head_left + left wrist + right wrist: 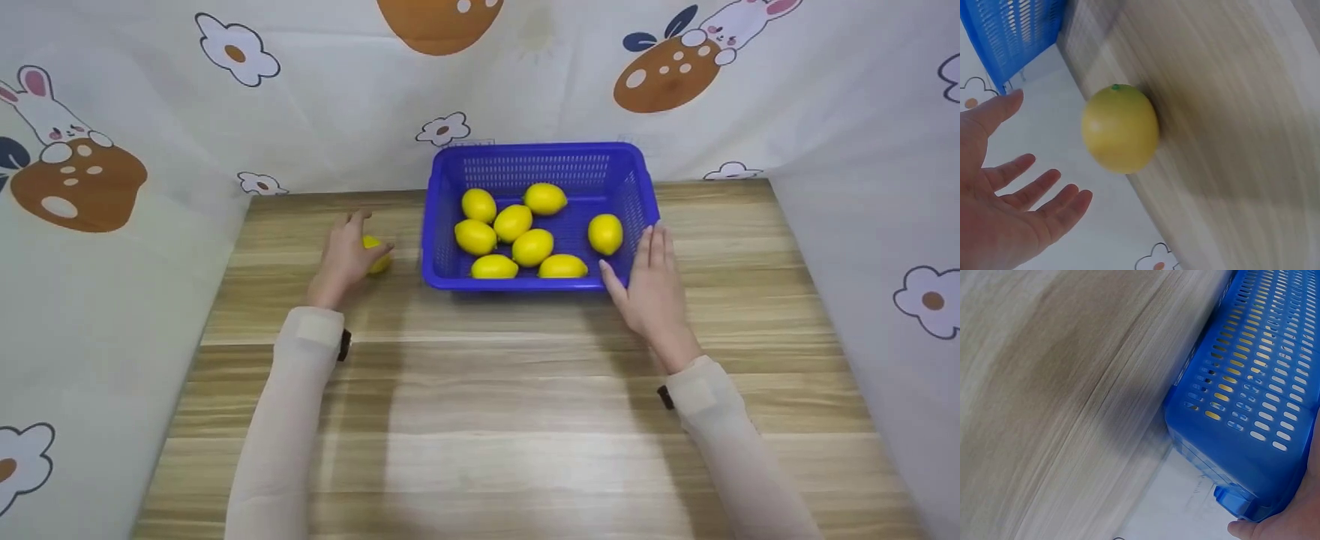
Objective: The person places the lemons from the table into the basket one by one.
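Note:
Beside a single yellow lemon [379,264] on the table left of the basket is my left hand [341,259]. The left wrist view shows that lemon [1120,128] whole, with a green stem end, and the left hand [1022,208] spread with a gap between its fingers and the fruit. A blue slotted plastic basket [517,284] stands at the back middle, holding several lemons [532,247]. On its front right corner rests my right hand [656,292], fingers straight along the side and thumb at the front rim. The right wrist view shows the basket's slotted side [1230,444].
The wood-grain table [480,420] is bounded at the back and sides by a pale printed cloth [330,97]. One lemon [605,234] in the basket lies apart from the others, near the right wall.

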### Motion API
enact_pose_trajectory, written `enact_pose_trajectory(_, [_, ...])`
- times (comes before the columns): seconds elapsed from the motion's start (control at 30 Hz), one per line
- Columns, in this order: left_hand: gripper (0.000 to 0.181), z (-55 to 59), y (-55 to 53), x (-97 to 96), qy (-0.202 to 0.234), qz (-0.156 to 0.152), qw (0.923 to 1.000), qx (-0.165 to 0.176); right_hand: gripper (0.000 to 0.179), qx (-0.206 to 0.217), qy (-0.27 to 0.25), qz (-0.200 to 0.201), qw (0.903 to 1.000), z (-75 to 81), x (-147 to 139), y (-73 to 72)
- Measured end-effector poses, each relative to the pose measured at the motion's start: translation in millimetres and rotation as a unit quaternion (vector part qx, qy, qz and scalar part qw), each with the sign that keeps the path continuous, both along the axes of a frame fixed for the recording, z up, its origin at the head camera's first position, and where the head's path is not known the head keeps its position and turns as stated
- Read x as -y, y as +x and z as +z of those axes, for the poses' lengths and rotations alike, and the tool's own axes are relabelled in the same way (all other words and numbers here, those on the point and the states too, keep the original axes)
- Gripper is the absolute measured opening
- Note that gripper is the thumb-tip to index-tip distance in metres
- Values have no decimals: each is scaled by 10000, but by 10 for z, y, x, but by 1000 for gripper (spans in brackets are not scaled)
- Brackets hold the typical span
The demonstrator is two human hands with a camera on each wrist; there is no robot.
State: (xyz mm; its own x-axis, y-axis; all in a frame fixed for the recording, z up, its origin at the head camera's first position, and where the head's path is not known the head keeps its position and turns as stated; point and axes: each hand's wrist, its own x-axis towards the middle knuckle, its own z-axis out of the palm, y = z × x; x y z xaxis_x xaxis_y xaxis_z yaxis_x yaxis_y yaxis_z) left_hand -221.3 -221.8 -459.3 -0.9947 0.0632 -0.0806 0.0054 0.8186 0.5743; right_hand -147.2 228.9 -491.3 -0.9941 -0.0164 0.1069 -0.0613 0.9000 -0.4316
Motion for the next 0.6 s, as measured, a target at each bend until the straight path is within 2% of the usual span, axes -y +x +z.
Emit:
enact_pose_trajectory(0.3, [75, -220, -10, 85, -65, -244, 9994, 232, 93, 40, -22, -5, 10000, -1, -11, 0])
enact_pose_trajectory(0.6, [81, -359, -88, 113, -183, -401, 9983, 374, 95, 49, 40, -27, 10000, -4, -8, -2])
